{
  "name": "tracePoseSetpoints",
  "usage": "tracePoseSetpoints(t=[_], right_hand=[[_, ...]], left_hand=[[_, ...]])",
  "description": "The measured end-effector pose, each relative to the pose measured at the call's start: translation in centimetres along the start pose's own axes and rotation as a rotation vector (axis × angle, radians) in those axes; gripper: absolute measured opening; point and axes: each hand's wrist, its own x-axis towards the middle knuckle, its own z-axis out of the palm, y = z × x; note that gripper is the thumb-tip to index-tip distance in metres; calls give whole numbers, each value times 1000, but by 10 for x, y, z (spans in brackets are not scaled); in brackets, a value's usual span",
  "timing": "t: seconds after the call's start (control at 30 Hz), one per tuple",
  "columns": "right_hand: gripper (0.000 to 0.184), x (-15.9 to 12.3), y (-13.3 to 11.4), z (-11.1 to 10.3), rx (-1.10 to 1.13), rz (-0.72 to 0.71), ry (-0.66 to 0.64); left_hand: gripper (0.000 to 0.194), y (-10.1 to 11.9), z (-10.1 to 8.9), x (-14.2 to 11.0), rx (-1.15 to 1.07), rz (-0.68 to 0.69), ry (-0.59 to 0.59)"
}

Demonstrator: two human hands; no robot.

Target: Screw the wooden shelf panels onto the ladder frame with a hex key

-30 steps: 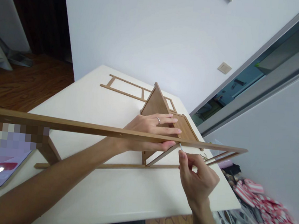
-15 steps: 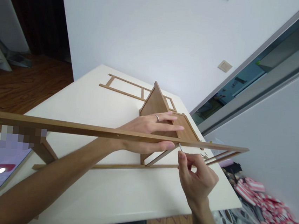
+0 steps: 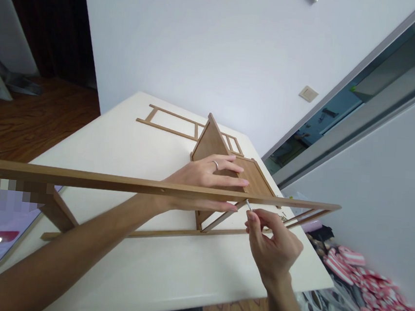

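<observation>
A long ladder-like wooden frame (image 3: 116, 183) stands on edge across the table, its upper rail crossing in front of my left hand (image 3: 205, 175). That hand steadies the frame, fingers stretched above the rail against a wooden panel (image 3: 212, 143) and thumb below it. A ring is on one finger. Just under the rail, my right hand (image 3: 274, 242) pinches a thin silver screw (image 3: 248, 205) between thumb and fingertips. The screw's upper end meets the rail's underside near a crosspiece (image 3: 223, 218); whether it is in a hole cannot be made out.
A second wooden frame (image 3: 173, 131) lies flat near the wall, with another panel (image 3: 258, 177) at the right. Small metal hardware (image 3: 282, 217) is scattered past my right hand. A tablet-like screen (image 3: 1, 243) lies at the left. Striped clothes (image 3: 381, 289) are heaped beyond the table's right edge.
My right hand still pinches the screw, its fingers shifted slightly and the screw tilted more. My left thumb has moved slightly down from the rail. The whole view has shifted a little.
</observation>
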Motion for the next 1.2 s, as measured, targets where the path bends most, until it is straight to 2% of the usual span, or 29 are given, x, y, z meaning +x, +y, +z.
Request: tracePoseSetpoints(t=[0.17, 0.33, 0.53, 0.8, 0.9, 1.0, 1.13, 1.2], right_hand=[[21, 1, 0, -1, -10, -27, -19], [23, 1, -2, -2, -10, -30, -11], [25, 2, -1, -3, -15, -30, -3], [21, 2, 0, -3, -3, -24, 20], [21, 3, 0, -4, -11, -23, 19], [23, 3, 0, -5, -11, -20, 4], [24, 3, 0, -6, 3, -24, 1], [24, 3, 0, -6, -1, -20, 3]], left_hand=[[52, -3, 5, -2, 20, -26, -117], [69, -5, 21, -4, 10, -24, -64], [53, -6, 33, -8, 50, 10, 14], [37, 5, 41, -10, -49, -134, 104], [48, 9, 38, -10, -52, -126, 86], [65, 11, 31, -8, -66, -86, 10], [63, 8, 27, -9, -13, -126, -34], [77, 6, 31, -10, 16, -140, -45]])
